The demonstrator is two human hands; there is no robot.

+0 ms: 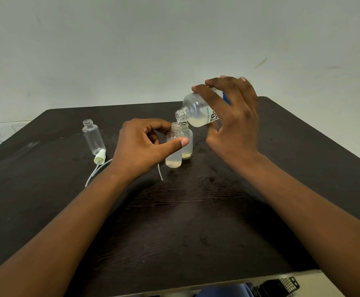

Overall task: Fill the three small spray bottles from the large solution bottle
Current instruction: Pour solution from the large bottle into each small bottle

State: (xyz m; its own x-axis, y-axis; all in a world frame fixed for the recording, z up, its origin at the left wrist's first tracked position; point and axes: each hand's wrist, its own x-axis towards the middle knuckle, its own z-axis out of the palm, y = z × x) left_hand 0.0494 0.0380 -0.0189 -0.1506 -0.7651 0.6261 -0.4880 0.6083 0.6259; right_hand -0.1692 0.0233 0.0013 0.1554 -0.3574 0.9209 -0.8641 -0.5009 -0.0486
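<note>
Dark bench (196, 211) under you: your right hand (232, 123) wraps the large solution bottle (196, 110), tipped so its mouth meets the near spray bottle (174, 146), which your left hand (140, 146) pinches steady. A second bottle (187, 142) touches behind; the empty one (93, 137) waits left.

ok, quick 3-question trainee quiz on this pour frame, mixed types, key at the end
1. True or false: the left hand steadies the small bottle being filled.
2. Which hand tilts the large solution bottle? A) left B) right C) both
3. Fill in: the third small bottle, off to the left on the table, looks ____ of liquid, with a spray cap lying by its base.

Key: 1 true. 2 B, the right hand. 3 empty; the second small bottle, behind the first, has some liquid at the bottom.
</note>
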